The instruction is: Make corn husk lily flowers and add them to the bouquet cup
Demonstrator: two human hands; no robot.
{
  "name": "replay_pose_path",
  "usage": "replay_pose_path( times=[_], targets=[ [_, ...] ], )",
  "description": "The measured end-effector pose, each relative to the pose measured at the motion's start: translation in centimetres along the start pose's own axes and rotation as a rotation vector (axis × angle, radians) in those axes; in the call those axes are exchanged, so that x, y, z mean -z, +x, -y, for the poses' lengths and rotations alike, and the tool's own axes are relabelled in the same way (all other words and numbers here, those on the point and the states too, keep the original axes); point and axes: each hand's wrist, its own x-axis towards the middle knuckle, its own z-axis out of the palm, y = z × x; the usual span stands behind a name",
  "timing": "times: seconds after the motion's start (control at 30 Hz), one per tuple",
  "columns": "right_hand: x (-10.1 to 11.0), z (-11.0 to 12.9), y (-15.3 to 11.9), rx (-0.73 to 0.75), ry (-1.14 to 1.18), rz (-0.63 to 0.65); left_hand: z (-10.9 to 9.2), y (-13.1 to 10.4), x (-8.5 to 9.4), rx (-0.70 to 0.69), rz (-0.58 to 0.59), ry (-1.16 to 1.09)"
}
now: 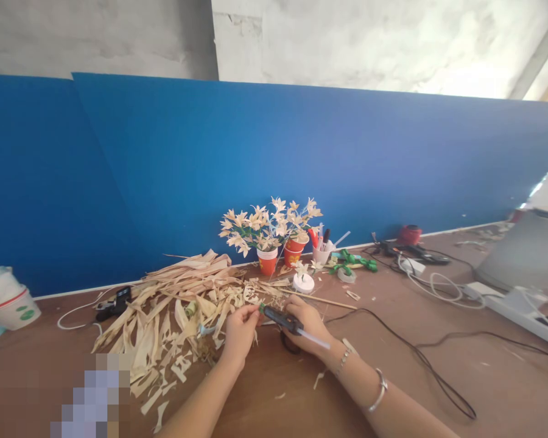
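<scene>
- The right hand (307, 322) grips a black glue gun (281, 319), fingers wrapped around it; the gun points left, and a pale glue stick (315, 339) juts from its back end.
- The left hand (242, 331) has its thumb and fingertips closed in a pinch just beside the gun's green tip; whatever lies between them is too small to tell.
- The gun is between the two hands, over the near middle of a brown table (274, 395).
- A bracelet (344, 360) and a bangle (379, 391) circle the right wrist and forearm.
- Left of the hands, dry husks (187, 286) spread in a loose heap, with cut scraps at its near edge.
- Just beyond the hands are a thin stick (329, 299) and a round white lid (304, 283) with pale flowers by it.
- Farther back, two red cups (268, 264) hold pale blossoms (258, 222); green ribbon (349, 261) lies to their right.
- At far right is a white power strip (520, 319).
- A blue panel (301, 146) stands behind the table.
</scene>
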Motion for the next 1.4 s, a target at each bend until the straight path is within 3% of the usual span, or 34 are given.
replay_pose_path(
  times=[0.5, 0.87, 1.03, 1.1, 1.17, 1.27, 1.33, 1.4],
  targets=[
    [0.2, -0.2, -0.1, 0.04, 0.025, 0.016, 0.1, 0.1, 0.1, 0.006, -0.004, -0.046],
    [0.5, -0.1, 0.0, -0.002, 0.022, -0.065, 0.1, 0.2, 0.1, 0.013, -0.024, 0.005],
    [1.4, 0.2, -0.2, 0.167, 0.089, 0.024, 0.3, 0.1, 0.2, 0.021, -0.001, 0.006],
    [2.3, 0.3, -0.2, 0.171, 0.137, -0.032, 0.3, 0.1, 0.2, 0.035, 0.008, 0.014],
    [3.8, 0.0, -0.1, 0.078, 0.14, -0.181, 0.3, 0.0, 0.2, 0.035, 0.022, 0.028],
    [6.9, -1.9, 0.1, -0.206, -0.017, -0.374, 0.2, -0.1, 0.2, 0.026, 0.039, 0.029],
    [8.9, -3.7, -0.1, -0.423, -0.195, -0.289, 0.1, -0.1, 0.1, 0.024, 0.042, 0.026],
    [10.1, -5.6, -0.6, -0.569, -0.309, -0.067, 0.1, -0.1, 0.0, 0.024, 0.043, 0.026]
  ],
)
